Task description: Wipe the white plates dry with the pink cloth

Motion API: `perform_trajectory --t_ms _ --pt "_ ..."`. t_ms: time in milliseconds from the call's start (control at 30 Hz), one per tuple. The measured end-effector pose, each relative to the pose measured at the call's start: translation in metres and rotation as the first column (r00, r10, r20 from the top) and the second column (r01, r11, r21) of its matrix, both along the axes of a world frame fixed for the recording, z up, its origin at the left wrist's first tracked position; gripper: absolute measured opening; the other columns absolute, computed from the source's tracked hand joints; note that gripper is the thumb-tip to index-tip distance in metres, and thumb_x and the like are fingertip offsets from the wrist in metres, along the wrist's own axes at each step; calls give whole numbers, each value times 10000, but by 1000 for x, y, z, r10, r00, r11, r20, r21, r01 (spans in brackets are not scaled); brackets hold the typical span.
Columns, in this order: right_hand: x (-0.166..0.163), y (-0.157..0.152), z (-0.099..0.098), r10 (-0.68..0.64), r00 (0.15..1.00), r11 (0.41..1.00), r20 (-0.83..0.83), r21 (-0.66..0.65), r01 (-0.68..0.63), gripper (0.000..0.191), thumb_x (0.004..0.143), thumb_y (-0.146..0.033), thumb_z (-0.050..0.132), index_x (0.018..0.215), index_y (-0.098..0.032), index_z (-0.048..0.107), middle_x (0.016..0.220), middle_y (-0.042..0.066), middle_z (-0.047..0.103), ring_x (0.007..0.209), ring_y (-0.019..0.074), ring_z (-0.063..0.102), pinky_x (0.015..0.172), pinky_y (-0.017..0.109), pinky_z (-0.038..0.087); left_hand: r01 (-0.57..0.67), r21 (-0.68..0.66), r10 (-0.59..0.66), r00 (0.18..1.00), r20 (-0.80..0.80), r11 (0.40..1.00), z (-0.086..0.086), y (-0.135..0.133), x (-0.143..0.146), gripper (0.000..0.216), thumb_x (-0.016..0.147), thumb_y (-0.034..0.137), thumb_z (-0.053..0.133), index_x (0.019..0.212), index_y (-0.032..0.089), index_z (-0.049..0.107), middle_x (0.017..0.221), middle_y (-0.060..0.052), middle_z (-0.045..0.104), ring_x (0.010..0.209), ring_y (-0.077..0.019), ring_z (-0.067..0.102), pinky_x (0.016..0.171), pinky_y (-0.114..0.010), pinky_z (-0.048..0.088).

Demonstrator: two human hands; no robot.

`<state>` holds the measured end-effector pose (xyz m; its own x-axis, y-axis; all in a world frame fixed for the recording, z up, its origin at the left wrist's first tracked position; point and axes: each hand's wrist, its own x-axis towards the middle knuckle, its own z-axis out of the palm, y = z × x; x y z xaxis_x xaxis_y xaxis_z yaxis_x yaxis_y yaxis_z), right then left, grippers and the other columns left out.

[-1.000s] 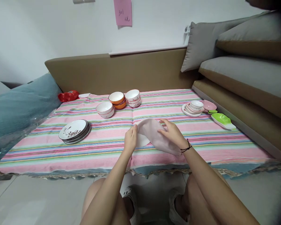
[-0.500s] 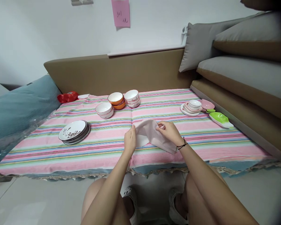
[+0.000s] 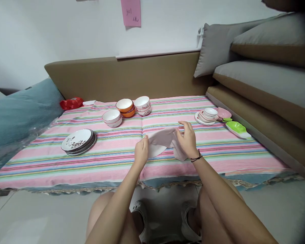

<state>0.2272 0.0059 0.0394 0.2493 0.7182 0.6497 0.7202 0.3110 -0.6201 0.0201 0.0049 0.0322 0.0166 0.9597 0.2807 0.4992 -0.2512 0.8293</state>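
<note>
A pale pink cloth (image 3: 160,140) is held between both my hands above the striped tablecloth (image 3: 117,159), near its front middle. My left hand (image 3: 141,152) pinches the cloth's left edge with closed fingers. On the cloth's right part rests my right hand (image 3: 186,139), fingers curled over it and a black band at the wrist. The cloth hangs loosely below my right palm.
A stack of patterned plates (image 3: 78,141) lies at the left. Three groups of bowls (image 3: 127,107) stand at the back middle. Small saucers (image 3: 207,116), a pink dish (image 3: 224,113) and a green dish (image 3: 237,128) sit at the right, beside sofa cushions (image 3: 264,81). A red bag (image 3: 71,102) lies back left.
My right hand has slid left and up over the cloth, bunching it smaller. The left hand has stayed in place, still pinching the edge.
</note>
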Motion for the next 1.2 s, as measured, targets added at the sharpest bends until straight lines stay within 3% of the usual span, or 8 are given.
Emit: perform_trajectory --t_ms 233,467,567,700,833,933,1067,1200 --pt "-36 -16 1 324 917 945 234 -47 -322 349 941 -295 404 1268 -218 497 1285 76 538 1218 213 443 1057 410 346 46 -3 -46 999 -12 999 4 -2 3 475 949 478 238 615 202 434 610 -12 515 596 -155 465 589 -276 321" --pt "-55 -25 5 371 807 928 459 -158 -337 392 940 -321 412 1329 -314 455 1398 20 444 1321 278 290 1106 555 174 175 20 -174 984 -34 984 9 -11 1 490 966 446 190 907 176 595 937 -84 661 858 -193 584 754 -295 417" --pt "-56 -20 1 351 853 937 386 -144 -320 389 949 -329 388 1333 -307 446 1411 29 424 1340 266 270 1107 530 205 225 10 -223 972 -74 974 12 -12 0 444 960 453 247 981 177 595 964 -83 664 885 -201 595 787 -306 429" --pt "-54 -6 -12 319 938 946 138 -96 -308 389 959 -359 346 1328 -263 424 1361 78 450 1306 223 344 1099 462 279 255 32 -251 962 -105 966 16 -14 4 351 930 415 399 1153 184 541 1107 -92 638 1008 -221 584 862 -325 421" --pt "-49 6 -27 275 955 951 -113 -112 -287 384 961 -375 322 1289 -208 433 1281 113 498 1229 199 436 1056 413 354 262 21 -256 955 -152 965 16 -15 7 366 888 370 494 1210 198 515 1146 -84 623 1028 -235 579 869 -336 423" --pt "-47 7 -31 241 955 955 -174 -136 -265 406 955 -390 335 1297 -194 430 1267 131 508 1206 205 464 1030 410 386 253 0 -249 953 -172 968 16 -17 6 367 877 387 504 1190 194 517 1102 -87 634 980 -241 593 817 -333 438" --pt "-50 -4 -22 279 959 955 49 -118 -272 456 954 -360 346 1390 -226 353 1391 109 427 1317 223 356 1089 449 321 258 -20 -259 958 -126 966 17 -19 6 387 881 437 489 1184 196 506 1102 -91 632 959 -234 604 782 -318 443" --pt "-59 -18 -9 367 863 930 348 -136 -341 471 947 -295 350 1418 -284 342 1498 28 310 1418 277 132 1118 542 236 219 -59 -225 966 -128 974 15 -16 3 442 877 489 469 1167 159 513 1061 -113 648 924 -243 611 765 -332 446"
